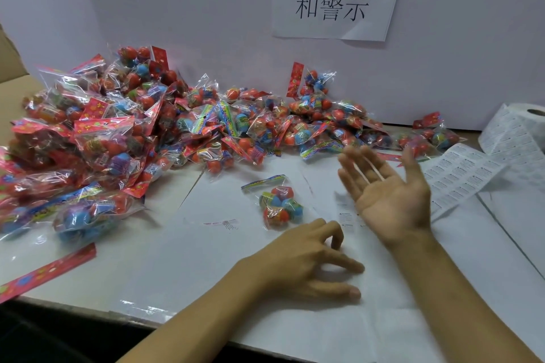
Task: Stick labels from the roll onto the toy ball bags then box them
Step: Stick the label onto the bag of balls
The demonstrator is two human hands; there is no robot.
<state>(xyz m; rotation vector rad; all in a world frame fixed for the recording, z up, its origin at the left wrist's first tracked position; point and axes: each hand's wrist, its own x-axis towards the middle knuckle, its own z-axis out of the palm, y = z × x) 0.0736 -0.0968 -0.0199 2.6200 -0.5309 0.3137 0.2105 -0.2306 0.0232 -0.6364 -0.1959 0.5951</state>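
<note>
My left hand (pixel 306 262) rests on the desk (pixel 165 268), grip loose and holding nothing. My right hand (pixel 383 186) hovers palm-up, grip wide, near one toy ball bag (pixel 278 205).

The left hand (pixel 306 259) lies low, palm down, fingers spread and loosely bent, holding nothing. Just beyond it and to its right, the right hand (pixel 389 186) is raised palm up, fingers straight and apart, empty.
</note>
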